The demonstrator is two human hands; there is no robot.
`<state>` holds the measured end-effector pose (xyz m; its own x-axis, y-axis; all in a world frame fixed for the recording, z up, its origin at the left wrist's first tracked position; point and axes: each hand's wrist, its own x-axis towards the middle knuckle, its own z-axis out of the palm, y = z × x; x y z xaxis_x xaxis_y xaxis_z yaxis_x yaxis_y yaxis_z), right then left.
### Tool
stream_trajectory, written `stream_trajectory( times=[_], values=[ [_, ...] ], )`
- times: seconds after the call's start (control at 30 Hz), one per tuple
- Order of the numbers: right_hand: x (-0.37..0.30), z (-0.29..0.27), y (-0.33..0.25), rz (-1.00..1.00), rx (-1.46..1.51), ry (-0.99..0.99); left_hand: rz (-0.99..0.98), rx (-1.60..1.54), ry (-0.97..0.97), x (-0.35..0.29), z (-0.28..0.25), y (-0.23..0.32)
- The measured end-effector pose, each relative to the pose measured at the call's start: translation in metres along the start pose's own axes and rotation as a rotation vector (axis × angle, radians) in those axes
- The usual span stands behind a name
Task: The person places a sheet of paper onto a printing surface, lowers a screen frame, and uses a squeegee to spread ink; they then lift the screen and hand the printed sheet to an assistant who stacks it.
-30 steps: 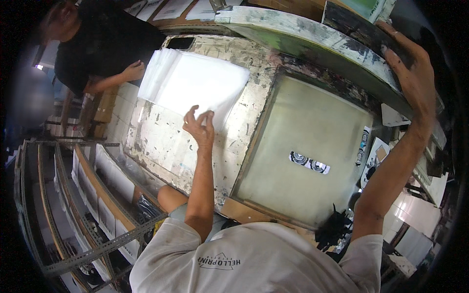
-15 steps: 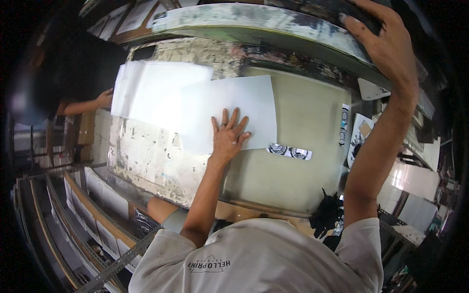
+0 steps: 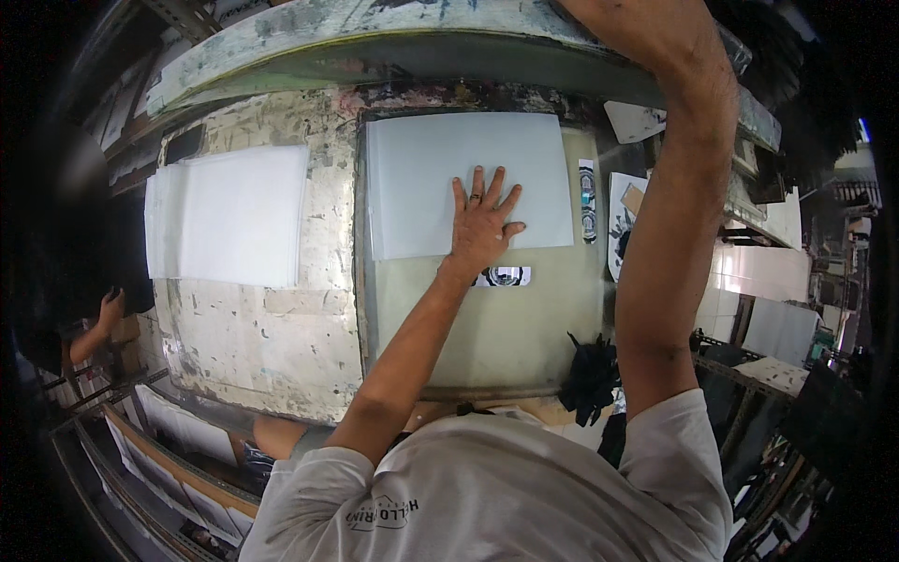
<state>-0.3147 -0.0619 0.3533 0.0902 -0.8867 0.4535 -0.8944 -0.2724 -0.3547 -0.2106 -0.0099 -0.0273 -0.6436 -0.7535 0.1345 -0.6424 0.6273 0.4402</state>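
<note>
My left hand [image 3: 482, 225] lies flat, fingers spread, on a pale bluish-white sheet [image 3: 403, 187]. The sheet covers the far part of a pale greenish, smooth board [image 3: 440, 328]. Just in front of its near edge, below my left hand, lies a short printed strip [image 3: 506, 275] in black, white and purple. Another such strip [image 3: 588, 201] stands lengthwise right of the sheet. My right hand [image 3: 655, 33] is up at the top edge, by a paint-smeared whitish frame [image 3: 393, 21] raised along the back. Its fingers are out of view.
A stack of white sheets [image 3: 234, 215] sits on the worn, paint-flecked table [image 3: 243, 328] to the left. Beyond it is a co-worker in dark clothes, one hand [image 3: 110, 307] showing. A black clump of cloth [image 3: 590, 375] hangs at the near right; racks [image 3: 178, 478] stand lower left.
My left hand has moved the sheet right and away, from overlapping the stack onto the greenish board. My right hand has gone farther up. The co-worker's hand has left the stack.
</note>
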Motion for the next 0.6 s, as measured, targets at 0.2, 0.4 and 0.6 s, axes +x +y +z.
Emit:
stream_trajectory(
  times=[0.2,0.4,0.6],
  values=[
    [-0.001,0.008,0.003,-0.077,-0.081,0.105,0.023,-0.063,-0.008,-0.014,0.004,0.021],
    [0.01,0.006,0.013,0.007,-0.05,0.002,0.034,-0.081,-0.005,-0.019,0.007,0.029],
    [0.008,0.001,0.014,-0.023,0.032,-0.035,0.038,-0.095,-0.013,-0.018,0.004,0.03]
  ],
)
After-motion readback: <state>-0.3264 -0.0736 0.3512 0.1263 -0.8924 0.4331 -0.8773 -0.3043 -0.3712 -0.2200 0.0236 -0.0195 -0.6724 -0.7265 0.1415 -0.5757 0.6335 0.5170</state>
